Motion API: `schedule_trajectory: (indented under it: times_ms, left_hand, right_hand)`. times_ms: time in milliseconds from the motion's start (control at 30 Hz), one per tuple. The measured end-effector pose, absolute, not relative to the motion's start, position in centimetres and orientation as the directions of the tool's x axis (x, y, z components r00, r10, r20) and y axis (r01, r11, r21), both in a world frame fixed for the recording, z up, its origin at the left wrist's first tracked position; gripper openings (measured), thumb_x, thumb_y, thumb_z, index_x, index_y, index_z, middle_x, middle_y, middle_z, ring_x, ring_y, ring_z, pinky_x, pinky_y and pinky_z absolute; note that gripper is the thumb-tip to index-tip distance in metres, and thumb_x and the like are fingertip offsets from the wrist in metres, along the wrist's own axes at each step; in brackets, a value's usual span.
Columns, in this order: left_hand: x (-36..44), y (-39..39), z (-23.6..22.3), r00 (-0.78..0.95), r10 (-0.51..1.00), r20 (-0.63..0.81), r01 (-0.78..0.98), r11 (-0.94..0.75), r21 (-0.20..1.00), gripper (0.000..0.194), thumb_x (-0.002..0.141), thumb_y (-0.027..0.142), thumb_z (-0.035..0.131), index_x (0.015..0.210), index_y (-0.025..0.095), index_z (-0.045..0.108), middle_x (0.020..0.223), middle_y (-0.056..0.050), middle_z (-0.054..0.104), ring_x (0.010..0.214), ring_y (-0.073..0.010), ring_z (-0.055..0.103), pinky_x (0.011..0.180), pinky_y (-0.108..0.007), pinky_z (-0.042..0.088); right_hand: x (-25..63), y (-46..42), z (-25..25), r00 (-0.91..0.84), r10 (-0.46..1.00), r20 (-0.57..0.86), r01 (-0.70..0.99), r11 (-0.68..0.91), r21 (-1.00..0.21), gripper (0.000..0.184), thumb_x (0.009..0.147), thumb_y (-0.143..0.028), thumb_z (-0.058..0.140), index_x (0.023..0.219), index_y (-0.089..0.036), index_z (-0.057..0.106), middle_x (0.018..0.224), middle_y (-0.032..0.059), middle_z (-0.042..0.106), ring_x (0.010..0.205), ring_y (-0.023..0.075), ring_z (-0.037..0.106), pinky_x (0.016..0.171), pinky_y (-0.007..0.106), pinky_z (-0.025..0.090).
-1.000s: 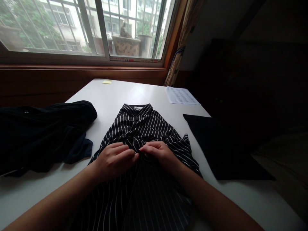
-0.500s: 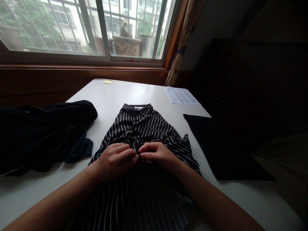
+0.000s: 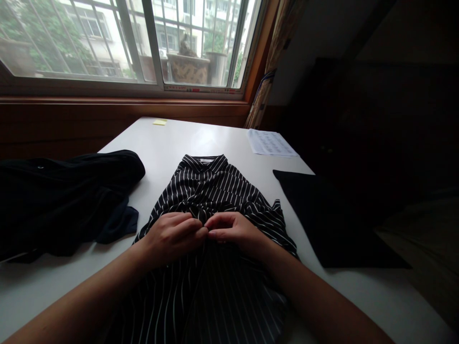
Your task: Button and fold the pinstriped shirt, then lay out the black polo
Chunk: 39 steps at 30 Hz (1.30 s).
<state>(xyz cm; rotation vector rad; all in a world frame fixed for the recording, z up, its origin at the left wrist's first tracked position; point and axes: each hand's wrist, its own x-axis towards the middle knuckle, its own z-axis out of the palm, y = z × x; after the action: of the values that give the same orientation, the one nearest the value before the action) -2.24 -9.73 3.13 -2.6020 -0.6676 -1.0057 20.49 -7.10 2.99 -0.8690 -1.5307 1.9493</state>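
Note:
A black shirt with white stripes [image 3: 222,186] lies front up on the table, its collar pointing toward the window. At its front opening, my left hand [image 3: 179,234] is closed and pinches the shirt's front edge. Facing it, my right hand [image 3: 234,229] pinches the same spot with thumb and index finger. The fingertips of both hands meet there; any button between them is hidden. Below the hands the front hangs apart, showing the darker inner side of the cloth.
Dark clothing [image 3: 71,200] is heaped at the left of the white table [image 3: 172,136]. A flat black cloth or garment [image 3: 333,224] lies over the right edge. Printed papers [image 3: 271,142] and a yellow sticky note [image 3: 159,122] rest at the far side, below a barred window [image 3: 193,43].
My fingertips have drawn closer together at the shirt's front. A fold of cloth that stood up between them has gone down. The rest has stayed in place.

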Motion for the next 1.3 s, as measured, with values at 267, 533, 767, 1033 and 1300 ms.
schedule_trajectory:
  times_ms: [267,533,767,1033,1300]
  left_hand:
    - [-2.29,-9.65,3.29,0.654,0.334,0.679,0.501,-0.864,-0.057,0.003,0.095,0.018,0.059,0.096,0.018,0.062,0.077,0.0,0.064,0.062,-0.0115,0.056,0.055,-0.026,0.042]
    - [-2.22,-9.64,3.58,0.633,0.339,0.696,0.491,-0.871,-0.023,0.004,0.094,0.015,0.061,0.091,0.017,0.062,0.072,0.001,0.064,0.057,-0.0102,0.054,0.052,-0.026,0.04]
    - [-2.34,-9.55,3.56,0.605,0.338,0.721,0.478,-0.878,0.01,0.007,0.096,0.019,0.057,0.091,0.018,0.062,0.069,0.002,0.062,0.055,-0.0091,0.056,0.052,-0.022,0.045]
    - [-2.65,-9.57,3.36,0.618,0.331,0.713,0.47,-0.883,0.003,0.005,0.091,0.014,0.064,0.09,0.018,0.063,0.07,0.003,0.063,0.055,-0.009,0.057,0.051,-0.024,0.044]
    - [-2.67,-9.6,3.43,0.611,0.328,0.72,0.465,-0.885,0.009,0.005,0.09,0.012,0.066,0.089,0.017,0.063,0.071,0.002,0.064,0.056,-0.0092,0.057,0.051,-0.025,0.043]
  right_hand:
    - [20.49,-6.92,2.82,-0.643,0.746,-0.174,0.03,-0.202,-0.979,0.028,0.074,-0.035,0.082,0.097,-0.019,0.077,0.075,-0.0011,0.067,0.063,0.01,0.055,0.062,0.024,0.044]
    - [20.59,-6.92,2.84,-0.633,0.761,-0.145,-0.002,-0.189,-0.982,0.022,0.084,-0.036,0.072,0.097,-0.019,0.077,0.078,0.0004,0.067,0.066,0.0106,0.055,0.064,0.025,0.044]
    - [20.57,-6.83,2.96,-0.564,0.817,-0.12,0.0,-0.145,-0.989,0.022,0.081,-0.037,0.074,0.092,-0.018,0.074,0.077,-0.0005,0.065,0.061,0.0098,0.054,0.059,0.024,0.043]
    - [20.71,-7.2,3.56,-0.494,0.852,0.172,0.181,0.294,-0.938,0.01,0.085,-0.031,0.071,0.089,-0.021,0.072,0.087,0.0014,0.064,0.073,0.0133,0.057,0.066,0.028,0.046]
    - [20.77,-7.37,3.4,-0.515,0.773,0.37,0.238,0.544,-0.805,0.008,0.088,-0.027,0.068,0.095,-0.024,0.072,0.095,0.0035,0.063,0.07,0.0134,0.055,0.062,0.03,0.046]
